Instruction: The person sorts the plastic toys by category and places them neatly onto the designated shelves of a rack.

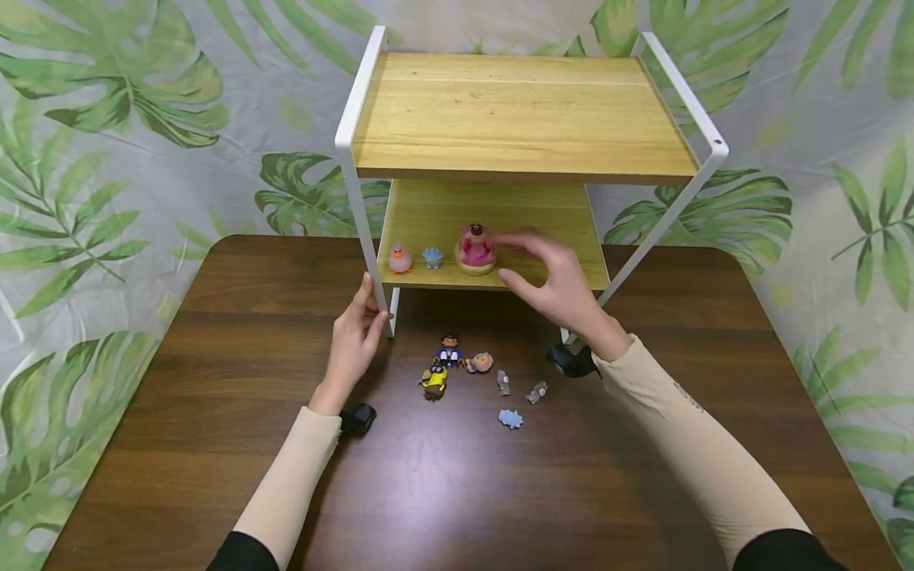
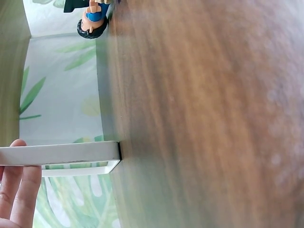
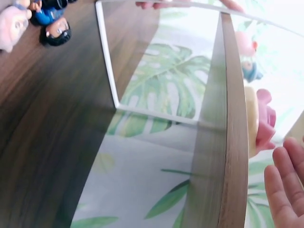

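My left hand (image 1: 355,331) grips the white metal post (image 2: 61,154) at the left side of a two-tier shelf, with fingers on both sides of it in the left wrist view. On the lower wooden board (image 1: 528,218) stands a pink bear figure (image 1: 475,250) with a pale yellow base. My right hand (image 1: 553,277) is just right of the bear, thumb and forefinger spread, holding nothing. In the right wrist view its fingers (image 3: 280,190) lie close to the bear (image 3: 263,121). Left of the bear stand a small blue figure (image 1: 432,258) and a pink duck (image 1: 400,260).
On the dark wooden table before the shelf lie a black-haired figure (image 1: 449,350), a yellow-and-brown figure (image 1: 433,382), a pinkish figure (image 1: 480,362), two small grey figures (image 1: 536,392) and a light-blue cloud-shaped piece (image 1: 510,419). The upper board (image 1: 521,115) overhangs the lower one.
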Motion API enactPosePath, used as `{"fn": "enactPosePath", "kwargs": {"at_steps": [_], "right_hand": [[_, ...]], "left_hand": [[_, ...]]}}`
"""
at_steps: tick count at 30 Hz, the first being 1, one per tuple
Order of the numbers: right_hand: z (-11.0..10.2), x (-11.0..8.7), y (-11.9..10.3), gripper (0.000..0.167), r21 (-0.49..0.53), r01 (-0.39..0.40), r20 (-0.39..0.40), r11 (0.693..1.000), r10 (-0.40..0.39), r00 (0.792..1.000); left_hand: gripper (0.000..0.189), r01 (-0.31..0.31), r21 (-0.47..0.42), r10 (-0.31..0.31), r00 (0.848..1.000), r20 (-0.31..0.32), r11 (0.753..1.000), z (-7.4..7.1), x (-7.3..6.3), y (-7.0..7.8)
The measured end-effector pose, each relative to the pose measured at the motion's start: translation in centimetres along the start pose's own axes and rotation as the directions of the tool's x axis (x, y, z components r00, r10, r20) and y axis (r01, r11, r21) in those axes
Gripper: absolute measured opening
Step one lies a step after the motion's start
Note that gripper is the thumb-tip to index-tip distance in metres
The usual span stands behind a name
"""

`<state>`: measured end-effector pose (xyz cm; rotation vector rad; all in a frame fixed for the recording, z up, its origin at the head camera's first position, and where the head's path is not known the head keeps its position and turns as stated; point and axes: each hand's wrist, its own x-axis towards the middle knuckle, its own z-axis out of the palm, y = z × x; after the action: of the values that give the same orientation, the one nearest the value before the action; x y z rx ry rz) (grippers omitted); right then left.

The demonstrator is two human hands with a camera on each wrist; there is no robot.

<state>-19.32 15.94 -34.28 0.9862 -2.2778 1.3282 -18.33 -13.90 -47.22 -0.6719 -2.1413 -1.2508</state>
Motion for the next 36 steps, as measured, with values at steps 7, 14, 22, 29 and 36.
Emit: {"fn": "enactPosePath", "kwargs": {"at_steps": [7, 14, 22, 29, 36], "right_hand": [[0.4, -1.6, -0.3, 0.034, 0.014, -0.009, 0.019, 1.000, 0.008, 1.000], [1.2, -3.2, -0.2, 0.032, 0.070, 0.007, 0.041, 0.998, -0.010, 0.999], [2.5, -5.1, 0.7, 0.031, 0.088, -0.023, 0.108, 0.996, 0.013, 0.994], [3.4, -6.7, 2.0, 0.028, 0.060, -0.095, 0.187, 0.994, 0.083, 0.979], [4.4, -8.1, 3.4, 0.026, 0.031, -0.132, 0.256, 0.991, 0.120, 0.959]], "left_hand": [[0.100, -0.002, -0.005, 0.002, 1.000, -0.006, 1.000, 0.1, -0.1, -0.1], [0.100, 0.005, 0.002, -0.005, 1.000, -0.003, 1.000, 0.0, -0.1, 0.0], [0.099, 0.002, 0.007, -0.002, 1.000, -0.005, 1.000, 0.1, -0.1, 0.0], [0.099, 0.009, 0.003, -0.009, 1.000, 0.000, 1.000, 0.0, -0.1, 0.1], [0.099, 0.005, 0.008, -0.005, 1.000, -0.005, 1.000, 0.1, -0.1, 0.0]]}}
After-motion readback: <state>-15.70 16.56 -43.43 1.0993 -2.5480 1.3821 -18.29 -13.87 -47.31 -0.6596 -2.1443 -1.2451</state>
